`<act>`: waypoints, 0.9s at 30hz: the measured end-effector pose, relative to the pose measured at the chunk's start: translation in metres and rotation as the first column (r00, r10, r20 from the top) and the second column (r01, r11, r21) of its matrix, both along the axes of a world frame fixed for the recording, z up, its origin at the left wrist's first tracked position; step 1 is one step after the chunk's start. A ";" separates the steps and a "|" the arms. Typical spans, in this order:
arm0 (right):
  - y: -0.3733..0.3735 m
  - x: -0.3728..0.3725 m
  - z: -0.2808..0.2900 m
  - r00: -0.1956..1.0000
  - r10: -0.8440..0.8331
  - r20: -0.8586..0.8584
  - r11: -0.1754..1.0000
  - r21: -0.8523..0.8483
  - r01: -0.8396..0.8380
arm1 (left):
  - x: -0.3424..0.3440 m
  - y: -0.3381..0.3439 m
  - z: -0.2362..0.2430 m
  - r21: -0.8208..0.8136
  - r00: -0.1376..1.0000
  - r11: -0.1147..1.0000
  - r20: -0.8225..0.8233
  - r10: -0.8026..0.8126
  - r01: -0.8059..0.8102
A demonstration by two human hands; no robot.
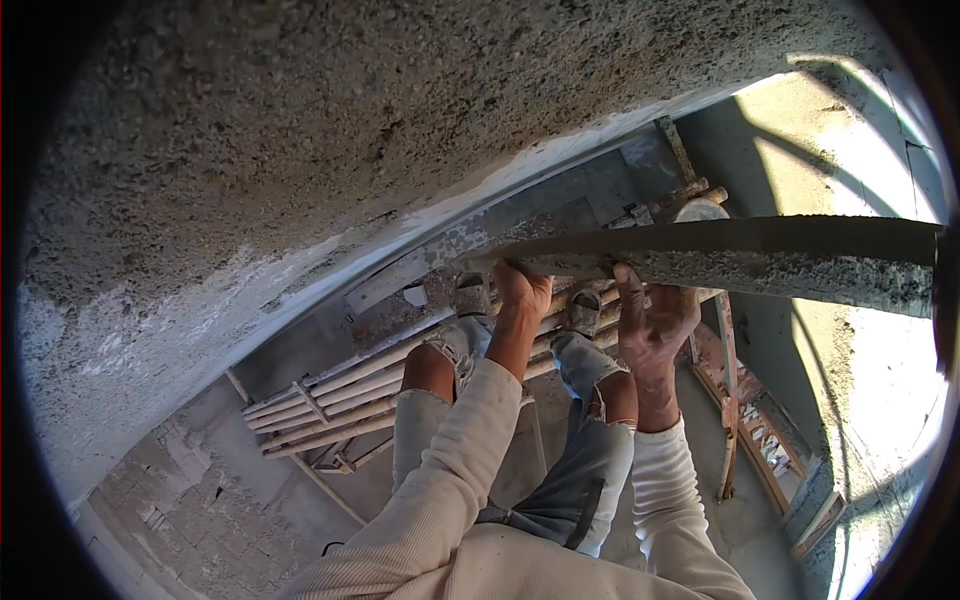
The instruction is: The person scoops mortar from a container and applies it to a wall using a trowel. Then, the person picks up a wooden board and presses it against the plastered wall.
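A long, straight bar, a plasterer's straightedge [740,238], runs from the middle of the view to the far right, its side caked with grey mortar. Near its left end my left hand [526,292] is closed around it. My right hand [655,315] grips it farther right, thumb up against its side and fingers curled below; part of those fingers is hidden. Ahead of me rises a wall [300,120] of rough grey-brown plaster, with paler patches low on the left. The straightedge's left end is close to the wall; I cannot tell whether they touch.
My feet stand on a scaffold platform of wooden poles [340,405], with the floor [250,520] well below. A wooden ladder-like frame [728,400] leans at the right. Beyond it is a sunlit wall [870,180]. A mortar-splashed board [400,275] lies along the wall's foot.
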State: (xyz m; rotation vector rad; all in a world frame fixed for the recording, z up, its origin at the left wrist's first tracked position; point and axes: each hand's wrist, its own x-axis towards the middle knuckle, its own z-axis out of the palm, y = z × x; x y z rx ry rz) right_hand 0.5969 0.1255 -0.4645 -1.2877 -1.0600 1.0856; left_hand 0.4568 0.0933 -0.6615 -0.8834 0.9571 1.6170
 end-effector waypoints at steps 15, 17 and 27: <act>0.028 -0.112 -0.202 0.984 -0.013 0.177 0.963 0.266 -0.036 | -0.081 0.065 -0.180 0.186 0.998 0.983 -0.068 0.003 0.010; 0.025 -0.122 -0.227 0.983 0.072 0.166 0.963 0.245 -0.112 | -0.092 0.064 -0.203 0.039 0.997 0.999 -0.075 0.031 -0.028; -0.007 -0.196 -0.306 0.955 0.075 0.287 0.824 0.521 -0.221 | -0.188 0.026 -0.343 0.151 0.967 0.989 -0.252 0.044 -0.006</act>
